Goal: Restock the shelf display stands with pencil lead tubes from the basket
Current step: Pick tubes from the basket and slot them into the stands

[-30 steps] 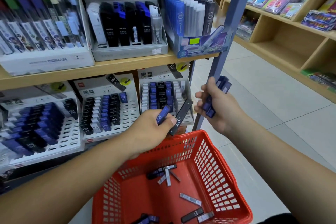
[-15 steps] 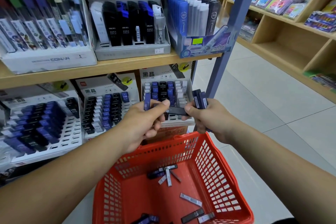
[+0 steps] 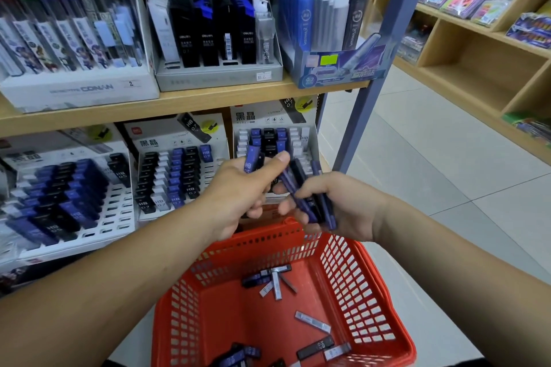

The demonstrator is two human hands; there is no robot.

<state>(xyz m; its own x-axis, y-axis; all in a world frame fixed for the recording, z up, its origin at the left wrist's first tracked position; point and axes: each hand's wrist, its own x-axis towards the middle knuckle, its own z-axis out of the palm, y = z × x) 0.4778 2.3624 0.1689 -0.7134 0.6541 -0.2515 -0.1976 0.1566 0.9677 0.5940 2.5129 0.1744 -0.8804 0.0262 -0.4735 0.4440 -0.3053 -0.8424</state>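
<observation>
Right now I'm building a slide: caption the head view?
Left hand and right hand hold pencil lead tubes over a red basket, facing shelf display stands.

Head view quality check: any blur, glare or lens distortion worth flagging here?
Head view: even, soft store light, little glare; the wide-angle lens slants the shelf edge and leans the blue post; the tubes gripped by left hand and right hand are motion-smeared; HB labels in the red basket read clearly.

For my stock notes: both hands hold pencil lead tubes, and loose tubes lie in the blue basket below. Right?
Not quite. The head view shows the basket is red, not blue. The left hand and right hand do hold pencil lead tubes, and loose tubes lie in it.
</observation>
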